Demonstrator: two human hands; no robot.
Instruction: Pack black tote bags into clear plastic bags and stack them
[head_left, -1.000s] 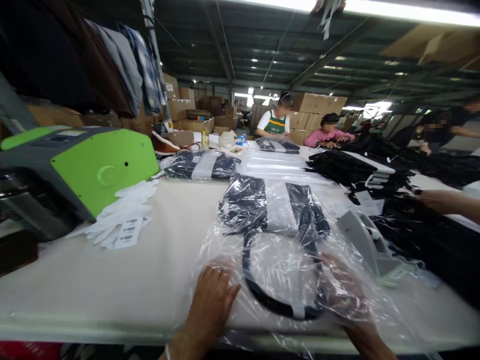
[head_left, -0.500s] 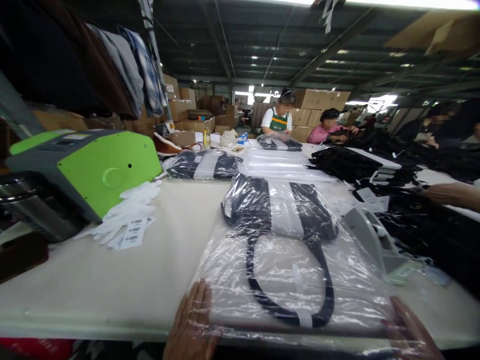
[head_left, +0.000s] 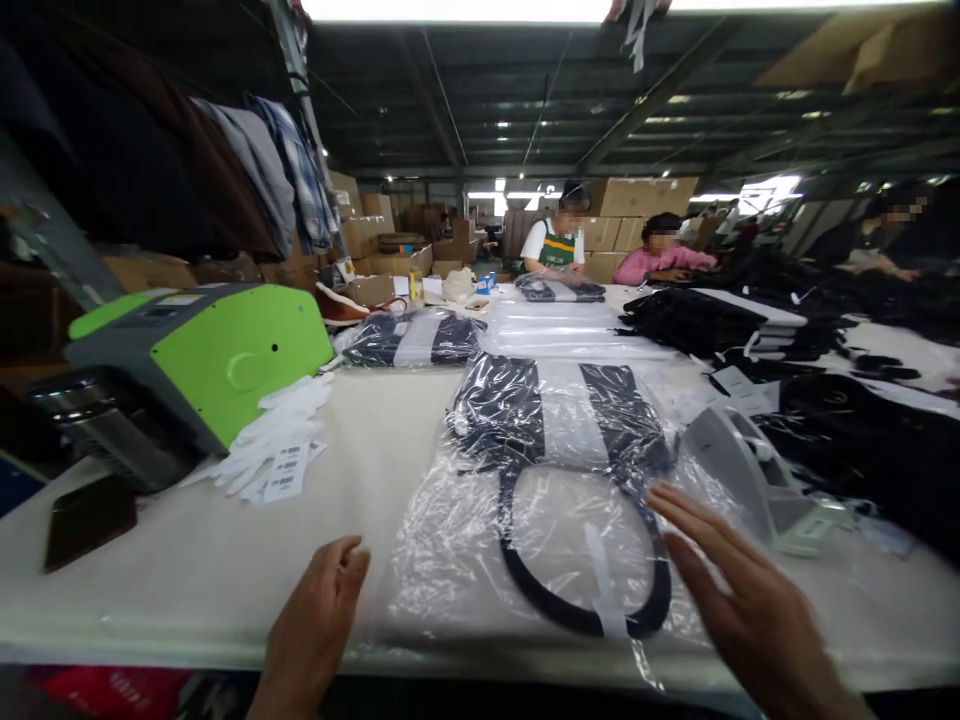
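Note:
A dark handbag (head_left: pixel 495 405) with a pale wrap round its middle lies flat in a clear plastic bag (head_left: pixel 442 560). Its dark looped strap (head_left: pixel 551 605) stretches toward the table's front edge, with a white strip on it. My right hand (head_left: pixel 739 590) is open, fingers stretched out, at the right side of the strap over the plastic. Left of the plastic bag, apart from it, my left hand (head_left: pixel 315 615) is held with curled fingers and nothing visible in them.
On the left stand a green and grey machine (head_left: pixel 247 365), a flask (head_left: pixel 112 420), white gloves (head_left: pixel 277 430) with labels and a dark phone-like object (head_left: pixel 90 520). A grey tape dispenser (head_left: pixel 742 470) and black bags (head_left: pixel 870 450) lie right. Another bagged handbag (head_left: pixel 412 338) is behind; co-workers (head_left: pixel 555 245) sit beyond.
Both hands have left the plastic bag's front corners. My left hand has moved left and curled; my right has moved up and inward over the plastic. The bag's near edge now lies flatter.

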